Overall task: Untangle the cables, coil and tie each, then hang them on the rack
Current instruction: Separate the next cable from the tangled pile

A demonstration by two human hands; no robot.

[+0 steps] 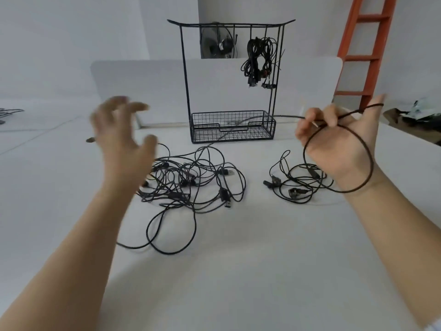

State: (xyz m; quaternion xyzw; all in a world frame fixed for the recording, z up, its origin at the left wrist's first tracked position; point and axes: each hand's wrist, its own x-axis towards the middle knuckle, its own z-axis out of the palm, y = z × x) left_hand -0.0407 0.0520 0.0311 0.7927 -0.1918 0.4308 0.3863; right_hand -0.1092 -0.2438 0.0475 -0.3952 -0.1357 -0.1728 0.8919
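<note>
- Right hand point(338, 139), frame right: fingers curled round a cable point(368, 161), loop circling the palm and wrist.
- Left hand point(121, 134), frame left: blurred, fingers spread, grasping nothing, above tangle point(191, 185).
- Rack point(230, 80), top centre: coiled bundles point(259, 58) hang upper right.

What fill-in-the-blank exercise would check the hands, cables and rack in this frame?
1. The right hand grips a looped ____.
2. The left hand, fingers spread, holds ____.
3. Bundled cables hang at the rack's ____ end.
Missing words: cable; nothing; right.
</note>
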